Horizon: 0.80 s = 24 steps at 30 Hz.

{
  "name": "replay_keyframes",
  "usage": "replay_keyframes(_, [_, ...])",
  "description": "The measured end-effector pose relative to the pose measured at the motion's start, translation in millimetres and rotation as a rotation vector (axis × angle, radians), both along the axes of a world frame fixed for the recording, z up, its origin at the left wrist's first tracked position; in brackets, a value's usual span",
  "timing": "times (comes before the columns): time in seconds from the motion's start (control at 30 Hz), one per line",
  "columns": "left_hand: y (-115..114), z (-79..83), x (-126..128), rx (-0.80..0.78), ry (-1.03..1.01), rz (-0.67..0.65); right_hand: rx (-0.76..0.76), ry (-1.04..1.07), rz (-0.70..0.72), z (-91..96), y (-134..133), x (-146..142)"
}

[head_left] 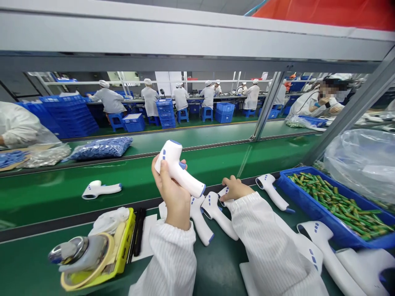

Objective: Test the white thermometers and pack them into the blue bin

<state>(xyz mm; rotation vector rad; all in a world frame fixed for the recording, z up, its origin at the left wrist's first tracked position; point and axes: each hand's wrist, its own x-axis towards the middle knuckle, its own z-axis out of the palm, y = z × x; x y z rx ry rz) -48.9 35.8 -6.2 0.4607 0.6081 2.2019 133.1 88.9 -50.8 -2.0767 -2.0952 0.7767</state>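
My left hand (173,193) is wrapped round a white infrared thermometer (177,166) with blue buttons and a blue trigger, raised above the green bench. Its head points up and its handle slants down to the right. At the bench's back edge, my right hand (236,190) has its fingers curled over the head of a second thermometer (224,192), mostly hidden under the hand. Between my forearms lie more white thermometers, one (216,211) beside my right hand and another (200,224) below my left. A further thermometer (271,191) rests to the right of my right hand.
One thermometer (100,189) lies on the green conveyor (55,185). At left stands a yellow tray (123,246) with a tape roll and a metal-topped bottle. A blue bin (286,181) of green-and-brown parts is at right, near more thermometers (327,255). A slanted post (348,111) rises behind.
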Motion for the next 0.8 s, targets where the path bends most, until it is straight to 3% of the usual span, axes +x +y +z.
replay_keyframes(0.2, [2.5,-3.7,8.7,0.019,0.065,-0.005,-0.028,-0.162,-0.036,-20.5,5.8,-9.4])
replay_keyframes(0.4, [2.8,-1.7,17.4,0.027,0.051,-0.029,0.289,-0.103,-0.101,-7.2,18.3,-1.7])
replay_keyframes(0.47, [2.9,-1.7,18.2,0.033,0.047,-0.044,0.477,0.062,-0.154,1.0,19.3,1.1])
replay_keyframes(0.57, [2.3,-1.9,18.7,0.030,0.050,-0.073,0.748,0.491,-0.218,9.5,17.5,1.4])
replay_keyframes(0.67, [1.1,-1.9,20.0,0.031,0.075,-0.085,0.808,0.815,-0.266,12.7,15.7,-1.2])
replay_keyframes(0.8, [1.1,-2.1,22.7,0.035,0.084,-0.112,0.792,1.003,-0.293,13.6,15.4,-3.5])
